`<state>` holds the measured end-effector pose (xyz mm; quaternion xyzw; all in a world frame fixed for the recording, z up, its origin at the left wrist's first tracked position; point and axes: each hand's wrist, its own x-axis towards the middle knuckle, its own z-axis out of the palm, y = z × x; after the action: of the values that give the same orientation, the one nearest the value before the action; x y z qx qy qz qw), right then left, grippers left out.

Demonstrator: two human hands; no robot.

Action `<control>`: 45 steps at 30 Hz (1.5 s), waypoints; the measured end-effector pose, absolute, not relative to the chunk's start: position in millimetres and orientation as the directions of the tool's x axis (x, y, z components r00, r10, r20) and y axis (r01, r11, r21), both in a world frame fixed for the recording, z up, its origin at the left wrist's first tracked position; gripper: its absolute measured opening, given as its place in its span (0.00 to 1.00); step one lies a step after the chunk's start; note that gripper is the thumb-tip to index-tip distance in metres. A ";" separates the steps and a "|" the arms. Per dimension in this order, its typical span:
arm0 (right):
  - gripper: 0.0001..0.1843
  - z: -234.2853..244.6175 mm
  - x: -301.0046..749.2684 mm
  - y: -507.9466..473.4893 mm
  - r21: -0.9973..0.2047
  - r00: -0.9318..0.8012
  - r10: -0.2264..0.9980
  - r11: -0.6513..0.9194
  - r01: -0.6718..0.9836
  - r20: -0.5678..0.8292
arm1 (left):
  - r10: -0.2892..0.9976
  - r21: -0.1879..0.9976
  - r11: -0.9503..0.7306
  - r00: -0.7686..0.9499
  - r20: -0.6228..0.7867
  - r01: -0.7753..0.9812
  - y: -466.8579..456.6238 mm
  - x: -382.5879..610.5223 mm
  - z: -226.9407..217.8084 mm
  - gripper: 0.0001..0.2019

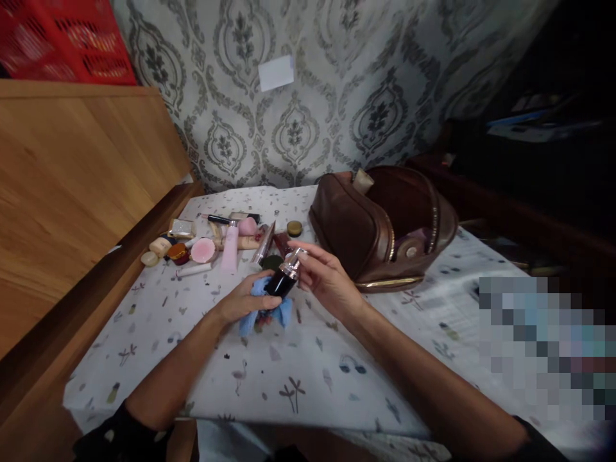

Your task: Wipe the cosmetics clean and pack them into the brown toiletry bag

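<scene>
My left hand [243,299] is closed round a light blue cloth [282,313] and presses it against the base of a small dark bottle [282,280] with a silver and clear cap. The fingers of my right hand [323,274] pinch that bottle at its cap end, holding it tilted above the printed white sheet [298,359]. Both hands meet over the middle of the sheet, just in front of the scattered cosmetics.
An open brown leather bag [380,224] lies to the right. Several cosmetics lie behind my hands: a pink tube [230,247], a pink puff [203,250], jars and pencils. A wooden board [72,186] stands on the left, a red crate [67,38] above it.
</scene>
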<state>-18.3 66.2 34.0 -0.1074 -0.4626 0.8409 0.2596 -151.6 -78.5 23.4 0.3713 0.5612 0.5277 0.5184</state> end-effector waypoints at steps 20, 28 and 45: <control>0.28 60.6 30.9 64.2 -0.915 -0.871 0.417 -0.184 -0.359 0.258 | 0.986 0.987 0.148 -0.072 -0.152 -0.065 -61.4 -116.7 46.9 0.28; 0.29 72.3 71.7 71.7 -0.888 -0.793 0.529 -0.148 -0.436 0.301 | 0.960 0.970 0.243 -0.141 -0.241 -0.007 -55.4 -100.9 38.0 0.33; 0.36 44.3 98.1 69.2 -0.873 -0.860 0.478 -0.328 -0.361 0.177 | 0.941 0.933 0.297 -0.226 -0.251 0.202 -55.2 -96.0 19.2 0.37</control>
<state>98.1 69.2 44.3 -0.0562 -0.5191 0.8128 0.2582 -96.0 -55.2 19.2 0.4285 0.6671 0.4096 0.4512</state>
